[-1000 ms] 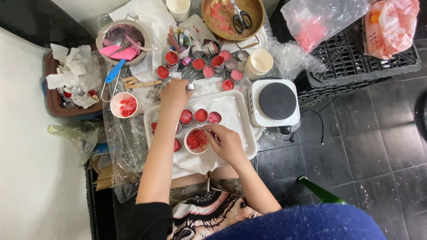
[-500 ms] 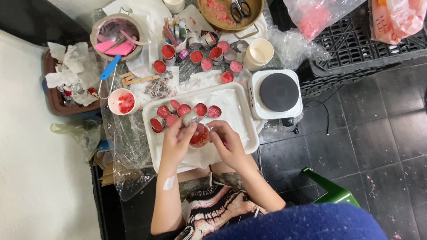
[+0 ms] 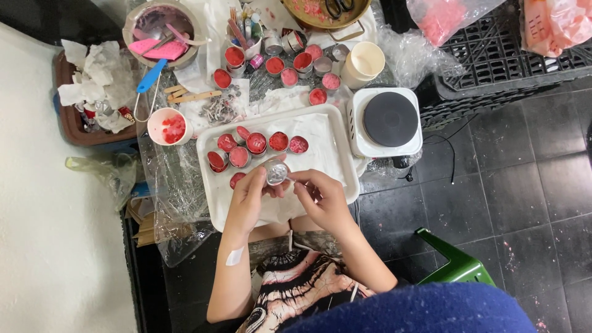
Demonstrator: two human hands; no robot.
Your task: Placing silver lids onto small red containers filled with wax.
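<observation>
Hands met over the near edge of the white tray (image 3: 336, 157): the left hand (image 3: 250, 200) gripped a small silver tin (image 3: 276, 172), the right hand (image 3: 327, 197) pinched what seemed a thin wick at it. Beyond, red-filled tins (image 3: 256, 143) clustered toward the tray's far left corner; farther right sat a hotplate (image 3: 388, 120).

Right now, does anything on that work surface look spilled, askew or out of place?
Yes: one red-filled tin at the back of the cluster on the white tray sits tilted. Pink crumbs speckle the dark floor tiles. The left hand holds an empty tin.

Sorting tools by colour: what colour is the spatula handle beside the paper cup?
Blue. The spatula handle shows clearly in the head view.
</observation>
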